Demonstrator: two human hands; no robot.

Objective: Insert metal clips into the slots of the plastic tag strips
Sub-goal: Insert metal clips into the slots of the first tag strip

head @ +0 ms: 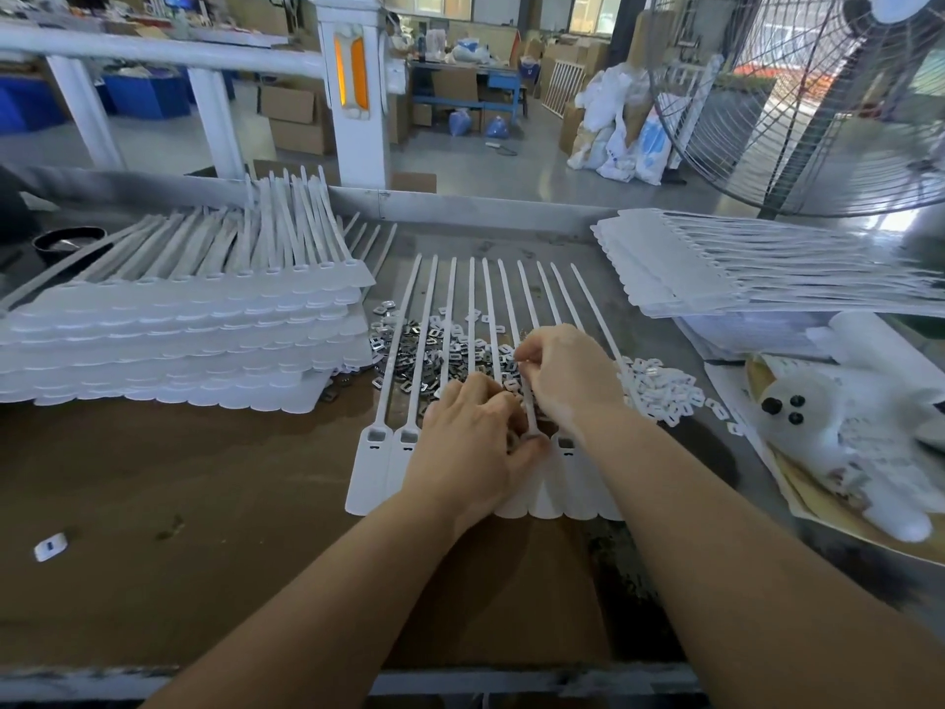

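A white plastic tag strip (373,473) lies flat in the middle of the table, its thin tails fanning away from me over a heap of small metal clips (409,345). My left hand (470,447) rests on the strip's tag heads, fingers curled over the slots; whatever it pinches is hidden. My right hand (562,376) hovers just behind, fingertips pinched together by one tail above the clips. Two slots at the strip's left end (378,433) are visible. A slot to the right of my hands (565,443) also shows.
A tall stack of tag strips (179,345) fills the left. Another stack (716,268) sits on a box at the right. White plastic pieces (665,391) are heaped right of the clips, beside a white plush toy (844,427). One loose white piece (50,547) lies near left. A large fan (818,94) stands at the back right.
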